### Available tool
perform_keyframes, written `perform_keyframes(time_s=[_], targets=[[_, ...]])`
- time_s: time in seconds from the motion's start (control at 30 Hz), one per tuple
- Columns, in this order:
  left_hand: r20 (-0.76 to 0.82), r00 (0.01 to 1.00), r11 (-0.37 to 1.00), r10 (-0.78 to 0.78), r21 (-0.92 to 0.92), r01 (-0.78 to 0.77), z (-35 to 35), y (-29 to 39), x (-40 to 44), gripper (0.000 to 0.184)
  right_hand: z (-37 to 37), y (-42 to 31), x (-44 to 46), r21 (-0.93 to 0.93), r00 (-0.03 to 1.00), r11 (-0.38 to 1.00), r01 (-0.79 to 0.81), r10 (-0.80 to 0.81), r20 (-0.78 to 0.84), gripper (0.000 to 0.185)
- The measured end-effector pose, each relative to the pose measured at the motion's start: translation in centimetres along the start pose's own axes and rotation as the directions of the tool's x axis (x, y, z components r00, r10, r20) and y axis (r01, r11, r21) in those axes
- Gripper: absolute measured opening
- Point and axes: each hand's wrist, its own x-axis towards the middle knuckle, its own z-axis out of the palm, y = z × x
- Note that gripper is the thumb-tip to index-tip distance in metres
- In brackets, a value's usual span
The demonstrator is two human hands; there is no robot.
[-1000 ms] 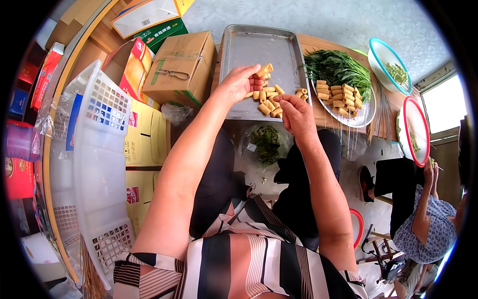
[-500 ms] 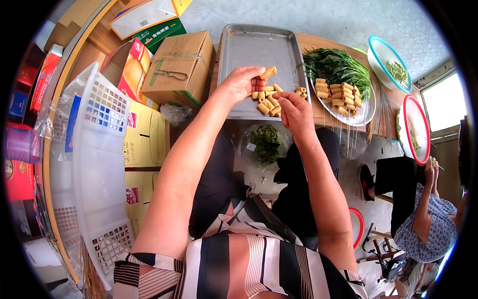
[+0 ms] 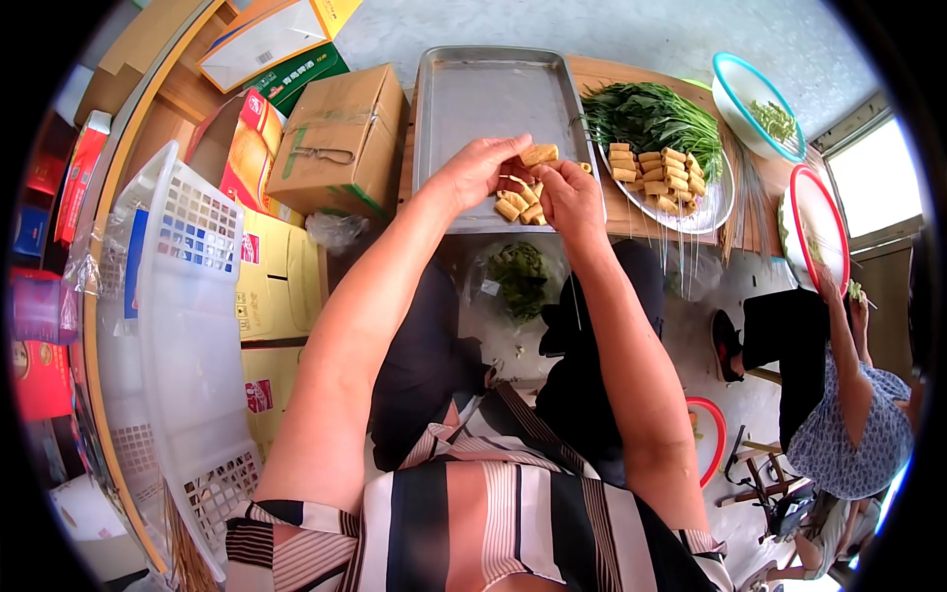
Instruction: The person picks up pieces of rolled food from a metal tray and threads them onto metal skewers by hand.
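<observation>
My left hand (image 3: 475, 176) pinches a short tan roll (image 3: 539, 154), which looks like rolled tofu skin, above the metal tray (image 3: 493, 99). Close against it, my right hand (image 3: 572, 202) is closed with its fingertips at the roll's right end. A thin skewer (image 3: 577, 296) shows faintly below that hand. Loose rolls (image 3: 515, 207) lie in the near part of the tray, partly hidden by my hands. Right of the tray, a white oval plate (image 3: 725, 215) holds skewered rolls (image 3: 666, 176) beside long leafy greens (image 3: 656, 123).
Thin sticks (image 3: 745, 212) lie right of the plate. A blue-rimmed bowl (image 3: 718, 74) and a red-rimmed basin (image 3: 845, 232) stand farther right, near another person's hand (image 3: 860, 321). Cardboard boxes (image 3: 330, 148) and a white plastic basket (image 3: 192, 345) are at left. Bagged greens (image 3: 521, 281) sit below the tray.
My hands have come together, with the right fingertips now at the roll. The view has shifted slightly. The other person's arm has reached up to the red-rimmed basin.
</observation>
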Motion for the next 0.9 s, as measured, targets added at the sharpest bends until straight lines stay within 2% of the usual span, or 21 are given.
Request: perform_keyframes(time_s=[0.1,0.13,0.17,0.2,0.23,0.27,0.3,0.33,0.47,0.53,0.57,0.63,0.9], targets=[[-0.098,0.994,0.999,-0.044,-0.019,0.042,-0.6,-0.6,0.8,0.032,-0.1,-0.4,-0.3,0.110,0.999,0.994,-0.005,0.010,-0.049,0.016],[-0.130,0.991,0.965,-0.013,0.258,0.047,-1.4,-1.4,1.5,0.030,-0.4,-0.4,-0.3,0.126,0.998,0.992,-0.016,0.024,-0.060,0.017],[-0.152,0.988,0.856,0.024,0.514,0.059,-1.6,-1.9,1.8,0.029,-0.8,-0.6,-0.4,0.138,0.998,0.990,-0.014,0.022,-0.059,0.018],[-0.205,0.978,0.612,0.039,0.778,0.139,-1.3,-2.2,2.0,0.019,-1.1,-0.6,-0.5,0.177,0.999,0.984,-0.012,0.020,-0.044,0.019],[-0.208,0.977,0.614,0.034,0.776,0.144,-1.7,-3.2,2.1,0.019,-1.4,-0.6,-0.5,0.215,0.999,0.976,-0.009,0.016,-0.031,0.019],[-0.149,0.988,0.365,0.026,0.922,0.130,-1.8,-4.0,1.9,0.016,-1.6,-0.7,-0.5,0.228,0.999,0.973,-0.020,0.027,-0.029,0.019],[-0.094,0.996,0.087,0.001,0.992,0.093,-1.9,-4.6,1.9,0.017,-1.8,-0.7,-0.6,0.229,0.999,0.973,-0.023,0.030,-0.028,0.019],[-0.181,0.972,0.161,-0.147,0.966,0.204,-2.0,-5.1,2.0,0.025,-1.9,-0.8,-0.7,0.228,0.999,0.973,-0.020,0.025,-0.021,0.019],[-0.137,0.976,0.214,-0.169,0.962,0.172,-3.3,-6.8,2.3,0.028,-2.1,-0.9,-1.0,0.236,1.000,0.972,-0.015,0.016,0.001,0.019],[-0.115,0.990,0.029,-0.084,0.993,0.118,-2.5,-6.5,1.6,0.028,-2.2,-1.0,-1.0,0.238,1.000,0.971,-0.015,0.014,0.008,0.019],[-0.115,0.990,0.030,-0.085,0.993,0.118,-2.2,-6.4,1.6,0.028,-2.2,-0.9,-1.0,0.234,1.000,0.972,-0.012,0.011,0.004,0.019],[-0.188,0.973,-0.084,-0.133,0.980,0.178,-1.7,-6.2,1.6,0.024,-2.3,-0.9,-1.0,0.231,1.000,0.973,-0.007,0.007,0.000,0.019],[-0.160,0.986,-0.209,-0.035,0.966,0.150,-3.2,-6.8,1.8,0.023,-2.5,-1.0,-1.1,0.204,0.999,0.979,-0.028,0.022,0.030,0.019]])
